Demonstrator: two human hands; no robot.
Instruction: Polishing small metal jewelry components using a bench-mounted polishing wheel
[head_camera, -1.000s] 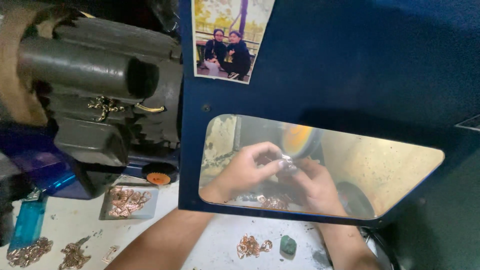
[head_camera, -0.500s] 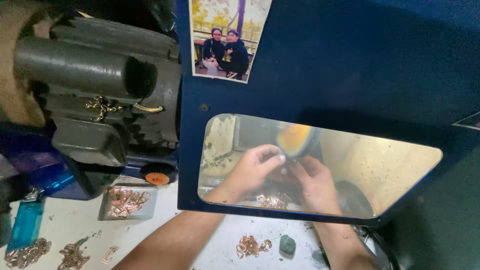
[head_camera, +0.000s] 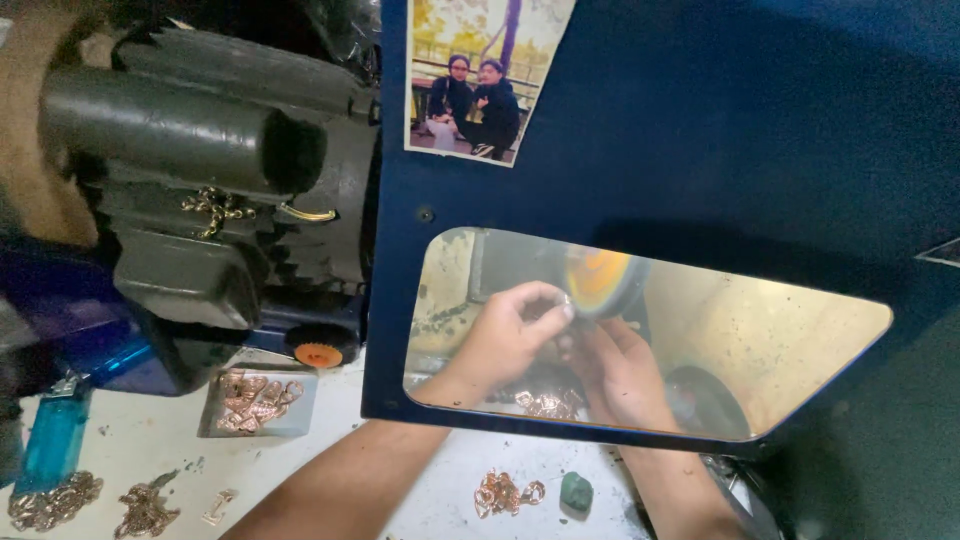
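Note:
Both my hands reach through the window of a dark blue guard panel (head_camera: 700, 150). My left hand (head_camera: 505, 335) and my right hand (head_camera: 620, 370) pinch a small metal piece (head_camera: 566, 308) together and hold it against a spinning orange buffing wheel (head_camera: 600, 280). The piece is mostly hidden by my fingertips. A heap of copper-coloured pieces (head_camera: 545, 403) lies inside the enclosure below my hands.
A dark grey electric motor (head_camera: 200, 170) stands at the left with gold pieces on it. On the white bench lie a tray of copper pieces (head_camera: 255, 400), loose piles (head_camera: 505, 492), a green compound lump (head_camera: 575, 490) and a blue lighter (head_camera: 55, 440). A photo (head_camera: 475, 80) is stuck on the panel.
My hands have shifted slightly lower and right inside the window, still pressing the piece at the wheel. The view has drifted a little.

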